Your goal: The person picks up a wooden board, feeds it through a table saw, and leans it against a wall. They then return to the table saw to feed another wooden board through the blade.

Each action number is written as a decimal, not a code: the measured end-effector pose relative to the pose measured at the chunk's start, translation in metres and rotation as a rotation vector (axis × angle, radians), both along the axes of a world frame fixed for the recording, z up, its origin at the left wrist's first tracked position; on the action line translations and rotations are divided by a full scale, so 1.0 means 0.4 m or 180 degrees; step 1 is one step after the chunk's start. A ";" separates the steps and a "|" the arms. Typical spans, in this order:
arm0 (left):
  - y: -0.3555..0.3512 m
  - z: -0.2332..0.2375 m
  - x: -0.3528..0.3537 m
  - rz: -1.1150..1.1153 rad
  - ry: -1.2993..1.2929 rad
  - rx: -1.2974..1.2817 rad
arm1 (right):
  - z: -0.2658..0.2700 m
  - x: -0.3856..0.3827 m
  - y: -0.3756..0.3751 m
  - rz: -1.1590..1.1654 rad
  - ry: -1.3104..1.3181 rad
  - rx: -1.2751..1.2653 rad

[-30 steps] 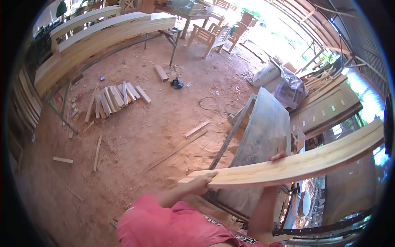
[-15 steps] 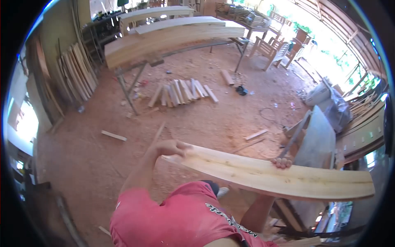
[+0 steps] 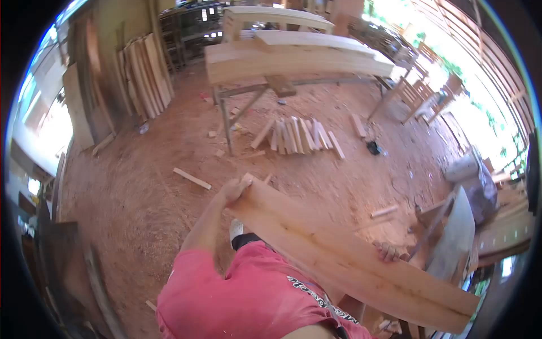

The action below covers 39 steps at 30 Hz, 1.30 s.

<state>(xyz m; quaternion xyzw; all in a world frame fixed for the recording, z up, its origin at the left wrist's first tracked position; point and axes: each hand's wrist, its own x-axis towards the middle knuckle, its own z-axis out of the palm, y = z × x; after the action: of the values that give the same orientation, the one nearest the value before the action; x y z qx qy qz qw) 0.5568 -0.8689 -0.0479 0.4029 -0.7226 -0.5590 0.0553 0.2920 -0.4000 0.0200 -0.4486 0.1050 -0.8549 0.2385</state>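
Observation:
A long, wide wooden board (image 3: 339, 251) slants across the front of my body, its near-left end higher in the view and its right end low at the right. My left hand (image 3: 232, 191) is closed around the board's left end. Farther along, my right hand (image 3: 388, 252) grips the far edge; only its fingers show over the top, and the rest is hidden beneath the board. The board is held off the ground in front of my red shirt (image 3: 243, 294).
A stack of planks (image 3: 293, 59) lies on a trestle ahead. Short wood pieces (image 3: 293, 135) lie in a row on the dirt floor. Boards (image 3: 145, 76) lean on the left wall. A grey sheet (image 3: 454, 237) and a bag (image 3: 483, 192) stand at right.
The board has swung so its right end is lower and closer to me, with both hands still on it. The view has turned left, so the surroundings appear farther right.

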 end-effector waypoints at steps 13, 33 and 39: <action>-0.338 -0.070 0.668 0.2677 0.1971 0.2529 | 0.031 0.093 -1.080 0.0697 -0.1721 0.1811; -0.726 0.126 0.351 0.3820 0.3103 0.0914 | 0.138 -0.197 -2.125 0.0923 -0.3117 0.2476; -0.992 0.245 0.305 0.3559 0.2387 0.0074 | 0.078 -0.173 -2.212 0.0366 -0.1611 0.2945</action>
<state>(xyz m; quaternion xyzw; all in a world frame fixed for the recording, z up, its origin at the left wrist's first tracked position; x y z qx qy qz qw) 0.6790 -1.2657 0.0502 0.4955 -0.3311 -0.5561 0.5793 0.2227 -1.2847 0.0511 -0.0812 0.3856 -0.7862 0.4760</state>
